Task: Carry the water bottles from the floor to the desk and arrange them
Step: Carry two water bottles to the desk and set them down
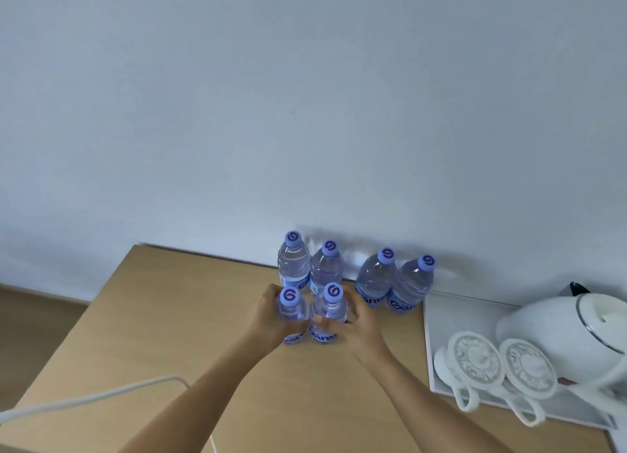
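While both hands close around a pair of bottles at the middle of the tabletop [190,317], each grip has one bottle to itself. The left hand [268,320] curls its fingers round the body of the left front bottle [290,312]; the right hand [359,327] wraps the right front bottle [329,313] the same way. Both bottles stand upright, long axes vertical, lilac caps facing up, and they sit just beside each other, nearly touching between the two grips. Whether their bases rest fully on the wood I cannot tell, since the hands cover the lower part.

Directly beyond the grips, against the wall, stands the back row of four bottles [353,276]: two close together straight ahead of the left hand, two more ahead and to the right of the right hand, with a gap between the pairs.

To my eye the held pair is being lined up as a second row in front of the left-hand back pair; the coming move looks like a short push away from the body, with each hand equally near its own bottle.

Off to the right of the right grip lies a white tray [431,351] with a kettle [556,330] and two upturned cups [475,357].
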Action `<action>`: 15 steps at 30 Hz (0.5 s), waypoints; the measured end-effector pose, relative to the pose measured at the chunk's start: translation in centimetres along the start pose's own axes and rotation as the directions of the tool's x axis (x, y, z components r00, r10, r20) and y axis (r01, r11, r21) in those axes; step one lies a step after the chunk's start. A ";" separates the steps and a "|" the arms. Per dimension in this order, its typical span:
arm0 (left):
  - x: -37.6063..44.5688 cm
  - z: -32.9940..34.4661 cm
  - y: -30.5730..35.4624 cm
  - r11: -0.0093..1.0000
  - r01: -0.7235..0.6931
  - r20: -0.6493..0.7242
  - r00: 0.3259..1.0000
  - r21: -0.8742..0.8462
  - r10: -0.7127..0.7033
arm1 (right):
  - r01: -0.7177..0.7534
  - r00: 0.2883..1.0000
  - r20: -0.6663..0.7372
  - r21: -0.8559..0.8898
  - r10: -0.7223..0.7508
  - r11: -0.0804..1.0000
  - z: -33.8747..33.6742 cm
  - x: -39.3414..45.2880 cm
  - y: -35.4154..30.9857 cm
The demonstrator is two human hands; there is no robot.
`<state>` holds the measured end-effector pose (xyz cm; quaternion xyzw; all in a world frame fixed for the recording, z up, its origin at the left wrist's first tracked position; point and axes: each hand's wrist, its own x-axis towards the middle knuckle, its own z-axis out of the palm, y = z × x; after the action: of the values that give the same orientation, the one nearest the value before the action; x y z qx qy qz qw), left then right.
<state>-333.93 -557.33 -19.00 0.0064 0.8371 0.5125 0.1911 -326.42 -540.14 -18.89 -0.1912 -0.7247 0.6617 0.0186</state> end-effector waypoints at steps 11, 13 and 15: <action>4.0 -0.7 1.1 0.999 -0.029 0.038 0.999 0.021 0.028 | 0.031 0.990 -0.138 -0.079 -0.041 0.996 1.7 1.6 0.4; 3.9 -0.7 1.1 0.999 -0.038 0.036 0.999 0.003 0.038 | 0.025 0.990 -0.134 -0.071 -0.034 0.997 1.7 1.6 0.4; 3.5 -0.9 1.2 0.998 -0.066 0.046 0.997 0.019 0.065 | 0.016 0.992 -0.126 -0.068 -0.024 0.998 1.8 1.6 0.2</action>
<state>-337.68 -556.76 -18.71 0.0476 0.8372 0.5095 0.1931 -328.34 -541.40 -19.65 -0.2261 -0.7457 0.6234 0.0648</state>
